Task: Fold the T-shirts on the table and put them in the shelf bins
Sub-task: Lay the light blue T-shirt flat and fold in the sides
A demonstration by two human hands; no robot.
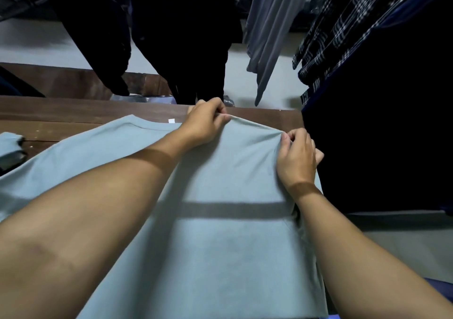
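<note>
We find the left hand (206,120) and right hand (297,154) pinching the T-shirt (220,232) at its far-right edge; its body lies leftward.

Dark wooden table (61,117), pale teal T-shirt (220,220) spread across it, small white scrap (171,121) beside its collar, matching cloth (8,142) at left

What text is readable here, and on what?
No text can be read in this view.
White tag at the far edge of the T-shirt: too small to read.
White marks at the hem of the plaid garment: blurred, cannot tell if they are lettering.
The visible part of the T-shirt has no print.
</note>
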